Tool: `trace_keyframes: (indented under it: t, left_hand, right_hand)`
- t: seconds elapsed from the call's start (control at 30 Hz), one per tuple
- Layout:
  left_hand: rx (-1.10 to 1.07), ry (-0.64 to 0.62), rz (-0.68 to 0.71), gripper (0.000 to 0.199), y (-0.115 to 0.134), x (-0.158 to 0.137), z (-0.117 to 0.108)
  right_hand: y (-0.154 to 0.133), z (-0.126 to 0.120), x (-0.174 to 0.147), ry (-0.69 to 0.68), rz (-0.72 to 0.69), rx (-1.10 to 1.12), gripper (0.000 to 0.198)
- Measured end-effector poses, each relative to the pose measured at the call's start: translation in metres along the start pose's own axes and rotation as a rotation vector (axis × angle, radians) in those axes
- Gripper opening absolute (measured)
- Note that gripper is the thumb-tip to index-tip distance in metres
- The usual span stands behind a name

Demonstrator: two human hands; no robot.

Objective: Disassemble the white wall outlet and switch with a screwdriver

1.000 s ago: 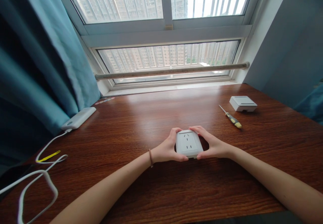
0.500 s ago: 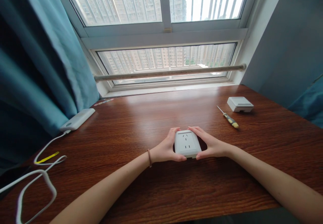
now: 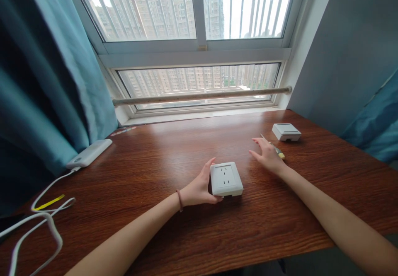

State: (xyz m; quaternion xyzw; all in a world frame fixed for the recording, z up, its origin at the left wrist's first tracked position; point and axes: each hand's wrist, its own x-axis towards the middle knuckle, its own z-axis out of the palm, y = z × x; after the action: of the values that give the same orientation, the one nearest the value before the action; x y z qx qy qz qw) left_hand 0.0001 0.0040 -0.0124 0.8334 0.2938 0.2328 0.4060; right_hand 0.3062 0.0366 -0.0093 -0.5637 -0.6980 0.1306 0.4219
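A white wall socket [image 3: 226,179] with slotted holes on its face sits on the wooden table in front of me. My left hand [image 3: 199,187] grips it from the left side, thumb at the near edge and fingers at the far edge. Away to the right, my right hand [image 3: 268,156] is in the air or just over the table, fingers apart and holding nothing. Beside and partly behind that hand lies a screwdriver [image 3: 279,152] with a yellow and dark handle; the hand hides some of it.
A second white box [image 3: 286,131] stands at the back right. On the left are a white power bank [image 3: 90,153], its looping white cable [image 3: 56,234] and a yellow strip [image 3: 49,202]. A blue curtain [image 3: 62,69] hangs at the left, and a window with a rail [image 3: 202,96] is behind the table.
My right hand has let go of the socket and moved right and away from me, to the screwdriver. My left hand stays on the socket. The view has shifted slightly.
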Motion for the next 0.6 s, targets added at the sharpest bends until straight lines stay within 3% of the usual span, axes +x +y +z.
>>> trace_keyframes:
  t: [0.1,0.23,0.3,0.43,0.5,0.6]
  left_hand:
    - [-0.030,0.014,0.007,0.115,0.000,0.001,0.002]
    - [-0.046,0.018,0.021,0.115,0.000,0.001,0.004]
    - [-0.036,0.036,0.023,0.114,-0.001,0.002,0.005]
    - [-0.018,0.088,0.021,0.112,-0.004,0.003,0.007]
    - [-0.010,0.117,0.012,0.111,-0.004,0.004,0.008]
    - [0.000,0.149,0.000,0.109,-0.003,0.005,0.009]
  right_hand:
    - [0.012,-0.008,0.007,0.010,0.059,-0.013,0.036]
    - [0.001,0.001,-0.002,-0.193,0.060,0.099,0.043]
    - [-0.011,0.009,-0.011,-0.363,0.015,0.187,0.065]
    - [-0.032,0.019,-0.028,-0.704,-0.053,0.375,0.131]
    - [-0.039,0.023,-0.034,-0.728,-0.041,0.386,0.140]
    - [-0.041,0.029,-0.037,-0.685,-0.052,0.411,0.137]
